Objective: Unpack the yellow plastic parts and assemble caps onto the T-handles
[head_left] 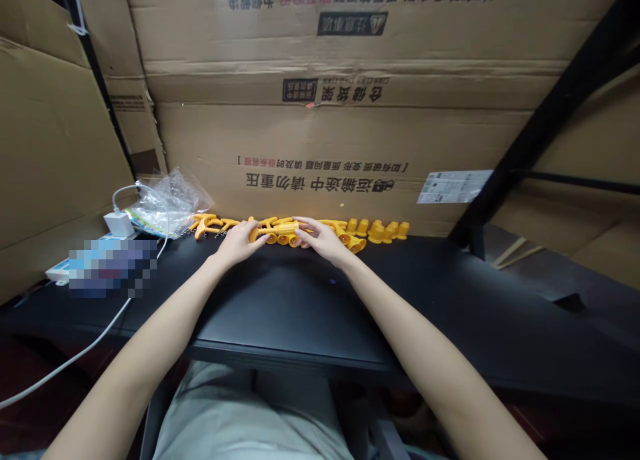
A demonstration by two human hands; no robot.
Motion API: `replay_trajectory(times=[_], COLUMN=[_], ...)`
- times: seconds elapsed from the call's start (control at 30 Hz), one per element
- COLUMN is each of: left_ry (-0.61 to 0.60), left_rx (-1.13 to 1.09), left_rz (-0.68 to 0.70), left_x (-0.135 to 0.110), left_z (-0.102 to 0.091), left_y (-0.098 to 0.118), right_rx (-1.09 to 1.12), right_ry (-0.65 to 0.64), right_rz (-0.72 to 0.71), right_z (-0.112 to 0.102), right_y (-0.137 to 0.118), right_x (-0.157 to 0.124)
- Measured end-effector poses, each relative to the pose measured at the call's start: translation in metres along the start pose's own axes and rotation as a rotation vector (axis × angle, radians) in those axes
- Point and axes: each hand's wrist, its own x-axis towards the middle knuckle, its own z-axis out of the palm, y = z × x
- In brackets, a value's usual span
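Observation:
My left hand (239, 243) is closed around a yellow plastic handle piece (254, 232) with a thin stem pointing right. My right hand (324, 241) pinches a yellow ribbed plastic cylinder (286, 227) by its right end. The stem meets the cylinder's left end; how far it goes in I cannot tell. Both parts are held level, just above the far side of the black table (280, 300). Behind and below them lie several yellow cup-like parts (283, 240), partly hidden by my fingers. Yellow branched handles (205, 225) lie left of my left hand.
Several small yellow caps (383, 231) stand at the right end of the row. Cardboard (325, 133) walls off the back. At the left are a clear plastic bag (175, 197), a white charger (119, 224) with its cable, and a power strip (57, 272). A black metal post (530, 120) rises at right.

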Motion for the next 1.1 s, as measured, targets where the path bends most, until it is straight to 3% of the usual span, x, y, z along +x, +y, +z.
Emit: replay_trajectory(times=[0.27, 0.6, 1.1], left_ry=[0.031, 0.045, 0.083], left_rx=[-0.045, -0.018, 0.010], left_rz=[0.041, 0.035, 0.059], left_x=[0.000, -0.002, -0.004], left_z=[0.005, 0.007, 0.006], left_y=[-0.008, -0.006, 0.002], right_rx=[-0.009, 0.080, 0.132], right_ry=[-0.037, 0.054, 0.173], right_rz=[-0.030, -0.020, 0.133], right_z=[0.000, 0.006, 0.020], right_y=[0.011, -0.001, -0.019], right_x=[0.003, -0.002, -0.007])
